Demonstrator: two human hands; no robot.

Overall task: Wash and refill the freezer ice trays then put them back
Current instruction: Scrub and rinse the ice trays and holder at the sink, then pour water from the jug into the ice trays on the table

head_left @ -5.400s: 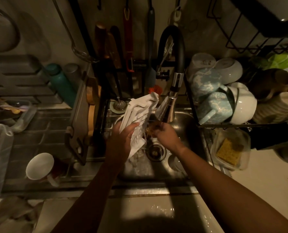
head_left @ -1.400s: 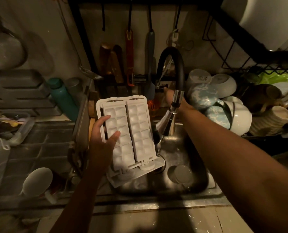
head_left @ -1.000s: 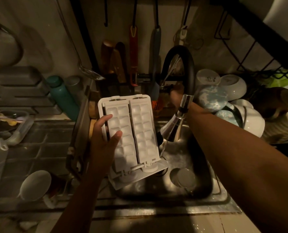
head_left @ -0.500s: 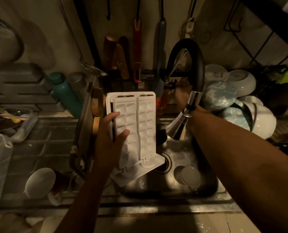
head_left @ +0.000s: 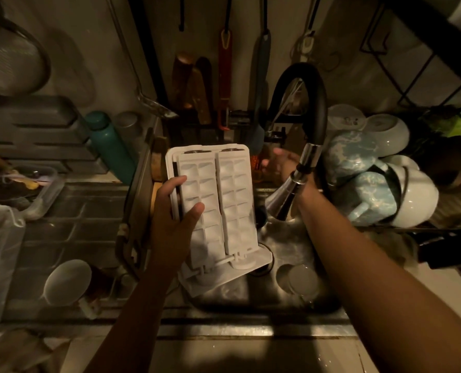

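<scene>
Ice trays [head_left: 224, 200], two white plastic strips of blocky cells in one frame, sit clamped in my left hand [head_left: 174, 219], thumb across the cells, above the steel sink [head_left: 277, 297]. My right hand [head_left: 282, 165] reaches behind the chrome faucet [head_left: 294, 189]; I cannot tell its grip. Since rinsing, the cells have turned to face me, long axis running away from me.

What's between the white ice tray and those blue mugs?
Head view: the chrome faucet head and the right hand, right of the ice tray.
</scene>
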